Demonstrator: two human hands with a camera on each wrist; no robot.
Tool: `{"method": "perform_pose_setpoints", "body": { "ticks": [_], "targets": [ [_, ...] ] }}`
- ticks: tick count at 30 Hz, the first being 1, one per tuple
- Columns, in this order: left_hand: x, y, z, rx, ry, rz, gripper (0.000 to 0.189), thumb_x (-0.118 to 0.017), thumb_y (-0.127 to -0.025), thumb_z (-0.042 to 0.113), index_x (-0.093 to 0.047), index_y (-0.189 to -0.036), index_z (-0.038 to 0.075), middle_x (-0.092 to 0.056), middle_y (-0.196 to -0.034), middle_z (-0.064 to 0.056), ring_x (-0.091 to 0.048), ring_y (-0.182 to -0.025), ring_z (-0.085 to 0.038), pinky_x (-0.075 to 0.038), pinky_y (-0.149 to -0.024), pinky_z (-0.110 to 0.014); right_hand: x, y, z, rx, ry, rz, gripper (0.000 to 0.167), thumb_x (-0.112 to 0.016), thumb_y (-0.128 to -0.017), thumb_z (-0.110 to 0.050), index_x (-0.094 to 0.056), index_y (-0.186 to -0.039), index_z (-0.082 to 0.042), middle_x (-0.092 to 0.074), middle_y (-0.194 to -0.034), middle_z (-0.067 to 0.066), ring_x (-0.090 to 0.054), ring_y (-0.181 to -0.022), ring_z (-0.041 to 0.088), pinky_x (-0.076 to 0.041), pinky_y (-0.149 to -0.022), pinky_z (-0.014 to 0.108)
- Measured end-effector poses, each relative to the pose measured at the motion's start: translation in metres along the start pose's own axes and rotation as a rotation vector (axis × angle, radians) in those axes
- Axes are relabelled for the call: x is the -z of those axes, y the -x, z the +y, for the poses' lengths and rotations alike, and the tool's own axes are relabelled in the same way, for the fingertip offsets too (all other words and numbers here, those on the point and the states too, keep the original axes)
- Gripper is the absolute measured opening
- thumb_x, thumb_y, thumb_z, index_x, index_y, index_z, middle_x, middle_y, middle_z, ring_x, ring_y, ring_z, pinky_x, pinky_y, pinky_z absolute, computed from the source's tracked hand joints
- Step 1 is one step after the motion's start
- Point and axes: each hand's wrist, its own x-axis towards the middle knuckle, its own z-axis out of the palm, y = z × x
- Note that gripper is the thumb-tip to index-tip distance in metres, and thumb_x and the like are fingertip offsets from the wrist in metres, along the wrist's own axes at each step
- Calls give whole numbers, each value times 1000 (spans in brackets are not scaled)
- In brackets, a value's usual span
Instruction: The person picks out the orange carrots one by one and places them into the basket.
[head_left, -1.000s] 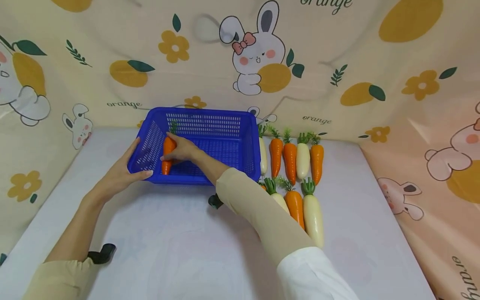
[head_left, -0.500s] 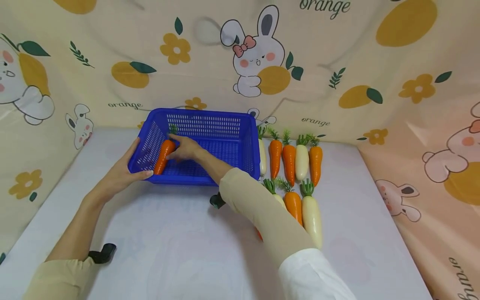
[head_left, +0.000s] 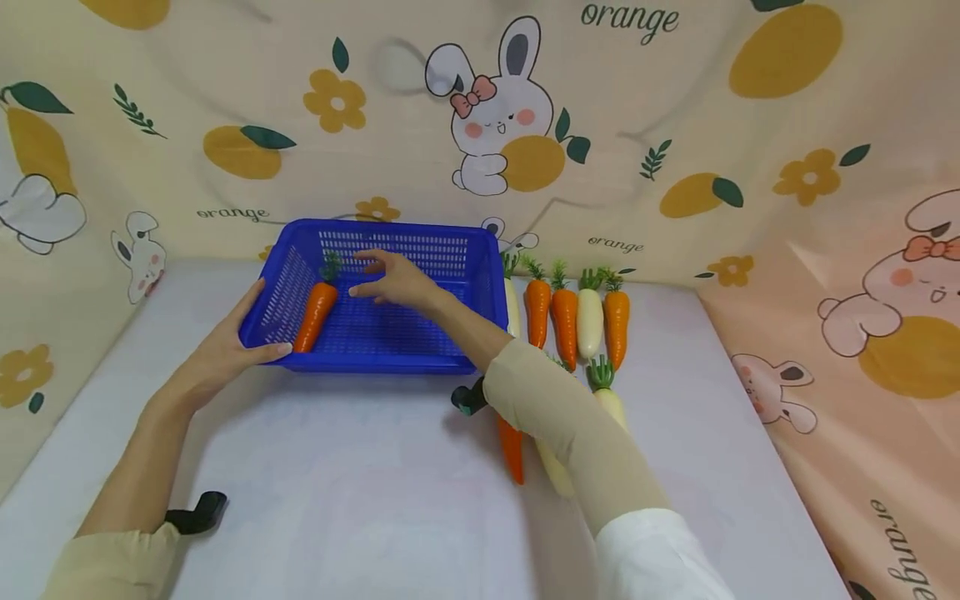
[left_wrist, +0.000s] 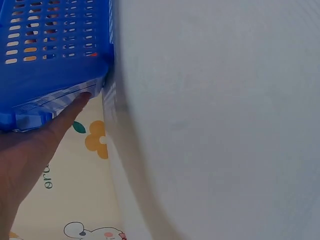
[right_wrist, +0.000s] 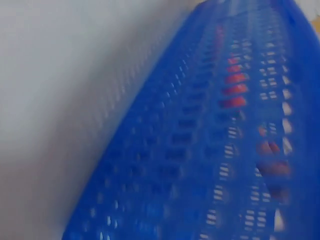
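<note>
In the head view, find the carrot lying at the left end of the basket, just left of the right hand and apart from its empty, loosely spread fingers, with the left hand gripping the basket's near-left corner; gripped a second ago, now free of that right hand, and smooth, orange, green-topped. From the left wrist, see a left-hand finger against the basket's outer wall, beside the white tabletop. From the right wrist, make out reddish patches, blurred, through the basket's slots.
</note>
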Motion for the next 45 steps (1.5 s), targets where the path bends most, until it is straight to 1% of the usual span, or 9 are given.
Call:
{"method": "perform_pose_setpoints", "body": {
  "ticks": [4, 8, 12, 16, 25, 31, 37, 40, 45],
  "targets": [
    [0, -1, 2, -24, 18, 10, 106, -71, -92, 29, 11, -158, 35, 12, -166, -13, 7, -149, -44, 0, -114, -70, 22, 16, -2, 47, -32, 35, 66, -73, -92, -18, -43, -151, -14, -46, -148, 18, -62, -115, 25, -53, -98, 39],
    [0, -3, 2, -24, 42, 13, 105, -72, -91, 28, 8, -158, 37, 11, -166, -13, 8, -150, -42, 0, -115, -69, 46, 33, 1, 102, -67, 76, 65, -72, -93, -19, -43, -150, -12, -49, -146, 18, -63, -115, 24, -52, -99, 40],
    [3, 0, -1, -26, 39, 27, 104, -71, -92, 27, 9, -158, 37, 12, -165, -14, 9, -149, -44, 0, -114, -70, 64, 48, 4, 150, -79, 103, 65, -72, -92, -19, -43, -150, -11, -51, -144, 18, -65, -114, 24, -52, -98, 39],
    [4, 2, -5, -50, 59, 37, 103, -70, -93, 25, 9, -158, 36, 12, -165, -14, 9, -149, -44, 2, -114, -70, 79, 64, 6, 183, -85, 139, 61, -71, -93, -16, -46, -148, -11, -52, -144, 17, -61, -120, 23, -53, -98, 42],
    [-1, 2, -13, -47, 74, 26, 102, -70, -93, 23, 8, -158, 37, 12, -165, -13, 8, -149, -45, -1, -113, -71, 105, 102, 27, 154, -69, 191, 57, -69, -95, -16, -46, -147, -9, -49, -147, 13, -55, -125, 25, -51, -100, 39],
    [-3, 6, -18, -43, 76, 18, 102, -69, -94, 22, 9, -158, 37, 13, -165, -13, 9, -149, -44, 0, -114, -70, 117, 123, 52, 132, -77, 220, 58, -68, -96, -17, -45, -148, -10, -47, -148, 15, -55, -126, 30, -50, -102, 44],
    [-4, 3, -16, -46, 52, 28, 101, -69, -94, 26, 9, -158, 38, 12, -166, -12, 9, -149, -43, 1, -114, -69, 141, 152, 68, 127, -82, 292, 53, -68, -95, -16, -50, -145, -15, -52, -144, 10, -54, -127, 35, -49, -102, 48],
    [-4, 1, -15, -55, 39, 32, 101, -68, -94, 27, 10, -157, 38, 11, -166, -11, 9, -150, -42, 0, -114, -69, 152, 169, 67, 110, -62, 333, 54, -68, -95, -16, -49, -145, -14, -52, -144, 10, -54, -127, 35, -51, -100, 41],
    [-4, -3, -15, -58, 37, 29, 102, -67, -95, 28, 13, -156, 38, 12, -165, -11, 11, -149, -42, -1, -113, -71, 172, 188, 75, 119, -43, 401, 53, -67, -96, -15, -48, -146, -13, -51, -144, 13, -57, -123, 34, -54, -95, 32]
  ]
}}
